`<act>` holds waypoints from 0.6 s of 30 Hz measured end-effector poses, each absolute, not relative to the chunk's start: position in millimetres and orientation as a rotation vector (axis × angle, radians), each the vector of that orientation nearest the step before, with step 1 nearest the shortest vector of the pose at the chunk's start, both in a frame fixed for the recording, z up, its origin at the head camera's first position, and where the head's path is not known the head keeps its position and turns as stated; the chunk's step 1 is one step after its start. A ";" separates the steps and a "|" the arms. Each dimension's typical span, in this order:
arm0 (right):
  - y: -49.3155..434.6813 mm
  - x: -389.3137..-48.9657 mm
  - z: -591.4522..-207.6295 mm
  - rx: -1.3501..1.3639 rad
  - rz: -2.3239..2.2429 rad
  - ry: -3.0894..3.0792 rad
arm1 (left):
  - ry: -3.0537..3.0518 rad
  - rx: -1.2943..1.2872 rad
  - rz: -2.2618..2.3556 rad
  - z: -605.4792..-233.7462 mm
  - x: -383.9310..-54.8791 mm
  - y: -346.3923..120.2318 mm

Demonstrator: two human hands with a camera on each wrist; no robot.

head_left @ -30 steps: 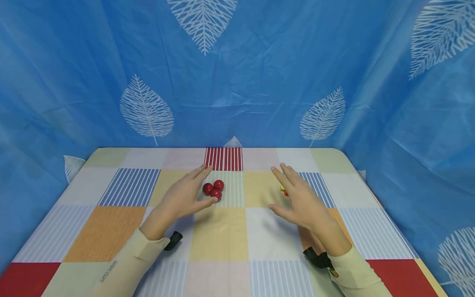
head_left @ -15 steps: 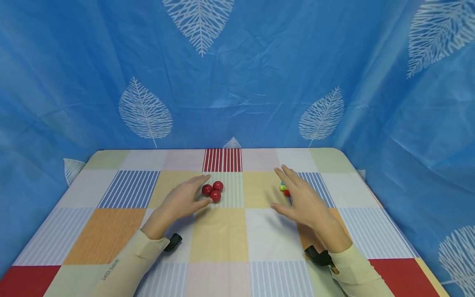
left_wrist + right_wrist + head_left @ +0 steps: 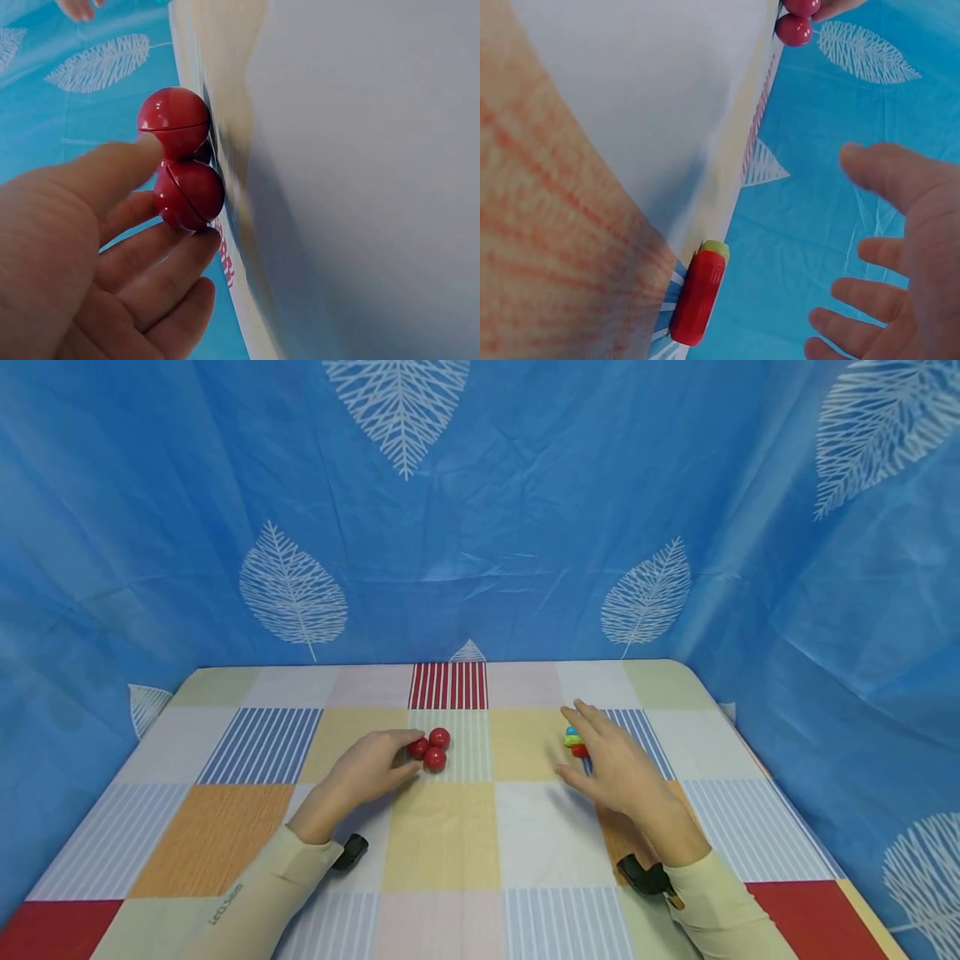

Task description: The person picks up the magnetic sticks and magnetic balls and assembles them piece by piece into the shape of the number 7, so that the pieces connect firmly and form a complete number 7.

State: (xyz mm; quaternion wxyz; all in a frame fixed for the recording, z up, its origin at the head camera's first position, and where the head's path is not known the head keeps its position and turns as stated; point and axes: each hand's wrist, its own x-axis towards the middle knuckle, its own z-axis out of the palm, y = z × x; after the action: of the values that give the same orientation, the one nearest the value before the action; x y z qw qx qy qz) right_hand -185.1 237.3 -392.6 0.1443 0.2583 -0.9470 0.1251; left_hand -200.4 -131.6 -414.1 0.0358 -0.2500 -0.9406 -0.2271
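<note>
Head view: your slack left hand (image 3: 367, 770) has red balls (image 3: 435, 760) at its fingertips; your loose right hand (image 3: 617, 768) hovers beside coloured pieces (image 3: 572, 741). Tablecloth (image 3: 444, 835) spans between; table edge (image 3: 525, 663) and curtain (image 3: 480, 543) lie beyond. Left wrist: firm contact unclear. Right wrist: pieces ungrasped.

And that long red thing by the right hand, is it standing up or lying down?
Lying down: the right wrist view shows the red thing with its long side along the tablecloth.
</note>
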 end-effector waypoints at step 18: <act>238.2 -184.3 -400.8 0.697 0.331 -2.876 | -2.833 -0.629 -0.748 -412.7 -199.5 -129.2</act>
State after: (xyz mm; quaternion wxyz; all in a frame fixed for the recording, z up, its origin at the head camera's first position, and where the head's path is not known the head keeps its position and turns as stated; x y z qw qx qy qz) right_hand -184.3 238.2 -400.8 0.0820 0.2333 -0.9626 0.1107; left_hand -199.5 -129.2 -412.7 0.0723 -0.2095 -0.9428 -0.2488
